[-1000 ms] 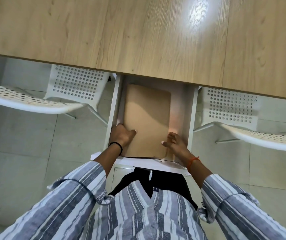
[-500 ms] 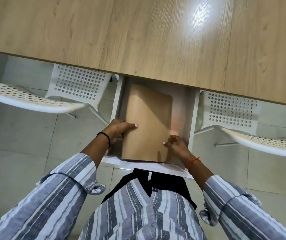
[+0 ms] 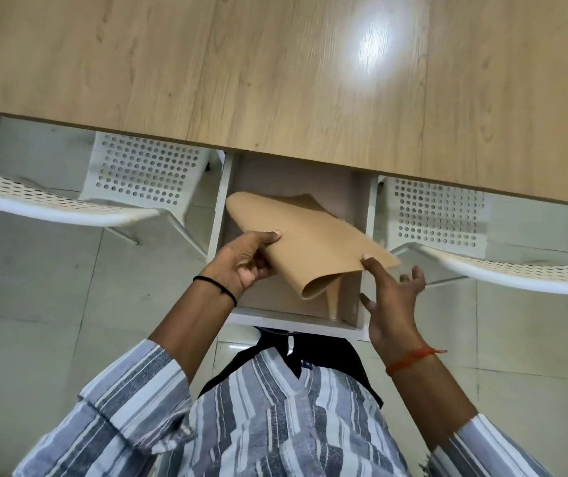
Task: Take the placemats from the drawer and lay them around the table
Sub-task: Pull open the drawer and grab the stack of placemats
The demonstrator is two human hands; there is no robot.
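Note:
A stack of tan placemats [image 3: 310, 235] is lifted above the open white drawer [image 3: 292, 320] under the wooden table [image 3: 275, 70]. The mats bend, and their near edge curls downward into the drawer. My left hand [image 3: 244, 263] grips the stack's left edge, thumb on top. My right hand [image 3: 392, 297] is at the stack's right corner with fingers spread; only the thumb tip touches the mat. The drawer floor beneath the mats is mostly hidden.
Two white perforated chairs stand either side of the drawer, one on the left [image 3: 103, 191] and one on the right [image 3: 465, 242]. The table edge overhangs the back of the drawer. Pale floor tiles [image 3: 34, 304] lie below.
The placemats lay flat in the drawer before; now they are raised out and bent. My left hand has closed on their left edge, and my right hand has opened at the right corner.

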